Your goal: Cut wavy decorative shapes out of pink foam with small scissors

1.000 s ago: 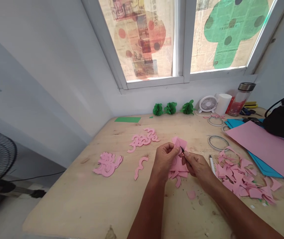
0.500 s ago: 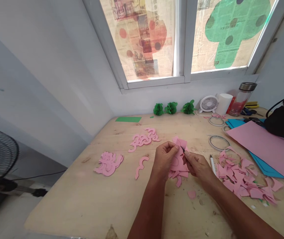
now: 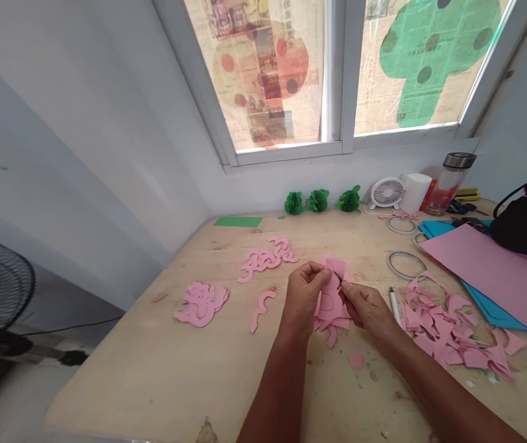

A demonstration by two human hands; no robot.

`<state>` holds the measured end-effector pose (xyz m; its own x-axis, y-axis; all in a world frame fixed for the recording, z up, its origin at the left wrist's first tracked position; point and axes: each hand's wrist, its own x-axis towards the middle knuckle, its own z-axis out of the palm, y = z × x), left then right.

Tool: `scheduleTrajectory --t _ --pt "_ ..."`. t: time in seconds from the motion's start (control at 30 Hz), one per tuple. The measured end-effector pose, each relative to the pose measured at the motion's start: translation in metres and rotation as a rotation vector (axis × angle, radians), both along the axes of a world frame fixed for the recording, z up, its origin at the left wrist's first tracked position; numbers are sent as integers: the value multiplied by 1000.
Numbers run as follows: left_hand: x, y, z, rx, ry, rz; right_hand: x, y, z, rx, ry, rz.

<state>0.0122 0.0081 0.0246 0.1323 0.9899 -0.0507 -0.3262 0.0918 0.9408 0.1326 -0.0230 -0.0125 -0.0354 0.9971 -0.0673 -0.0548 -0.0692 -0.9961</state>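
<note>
Nearest you on the wooden table [image 3: 175, 381], a small pink scrap [image 3: 356, 360] lies just below your hands. Your left hand [image 3: 307, 295] is closed in a pinch on the pink paper [image 3: 336, 266], which is above some loose pink pieces [image 3: 332, 322]. Your right hand [image 3: 364, 306] is closed around a small dark-tipped tool [image 3: 339, 279], its tip at the paper; your fingers hide the rest of it.

To the left lie a wavy pink strip [image 3: 260, 311] and a stack of pink cutouts [image 3: 202, 304]; to the right, a white pen [image 3: 395, 306] sits beside a heap of pink offcuts [image 3: 443, 326]. Farther on are a cluster of curved cutouts [image 3: 266, 259] and, on the right, a large pink sheet [image 3: 489, 271] overlapping blue sheets [image 3: 492, 304]. By the wall stand three green paper ornaments [image 3: 317, 200], a small white fan [image 3: 387, 193] and a glass bottle [image 3: 448, 187].
</note>
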Motion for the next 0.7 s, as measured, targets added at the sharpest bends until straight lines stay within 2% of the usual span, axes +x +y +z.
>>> scheduleTrajectory --t 0.5,0.7 --pt "0 0 -5 -165 -252 -146 -1 -2 -1 1 146 17" --pt "3 -4 0 -167 -218 -139 -3 -4 5 -67 183 -48"
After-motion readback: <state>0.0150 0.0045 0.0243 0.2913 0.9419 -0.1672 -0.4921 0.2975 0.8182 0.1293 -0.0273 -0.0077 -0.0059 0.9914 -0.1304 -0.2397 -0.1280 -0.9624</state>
